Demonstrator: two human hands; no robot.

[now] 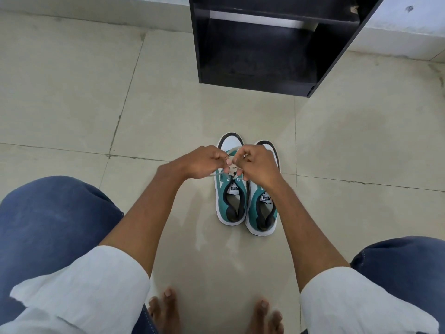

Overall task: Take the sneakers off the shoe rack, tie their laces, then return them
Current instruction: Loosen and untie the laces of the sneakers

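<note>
Two teal and white sneakers stand side by side on the tiled floor, toes pointing away from me. Over the left sneaker [231, 203], my left hand [204, 162] and my right hand [258, 165] each pinch a strand of its pale laces [232, 168]. The hands nearly touch above the tongue, and the laces cross between the fingers. My right hand and wrist cover the front of the right sneaker [263, 213], so its laces are hidden. The black shoe rack [260, 51] stands on the floor beyond the sneakers, and its lower shelf shows nothing on it.
I am crouched, with my knees in blue jeans at the bottom left and right and my bare feet [166, 309] near the bottom edge. A pale wall base [397, 39] runs behind the rack. Beige floor tiles [72, 92] spread to the left.
</note>
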